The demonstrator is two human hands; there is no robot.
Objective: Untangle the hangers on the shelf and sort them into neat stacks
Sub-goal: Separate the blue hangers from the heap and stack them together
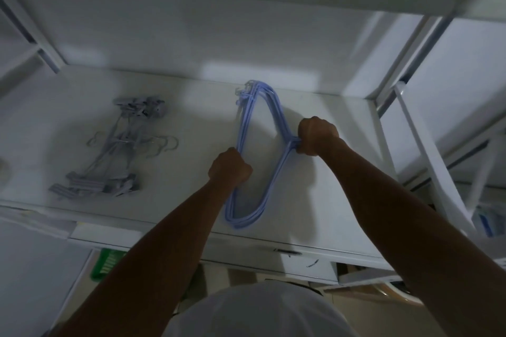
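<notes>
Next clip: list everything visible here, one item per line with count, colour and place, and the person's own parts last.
blue hangers: one bundle of several, exact count unclear, light blue, middle of the shelf, held at both sides
grey clip hangers: one loose pile, count unclear, grey, left part of the shelf, untouched
shelf: one, white, spans the view under both groups of hangers
green basket: one, green, below the shelf's front edge at lower left, partly hidden
slanted bar: one, white, right of the shelf
left hand: one, grips the bundle's left side
right hand: one, grips the bundle's right side
</notes>
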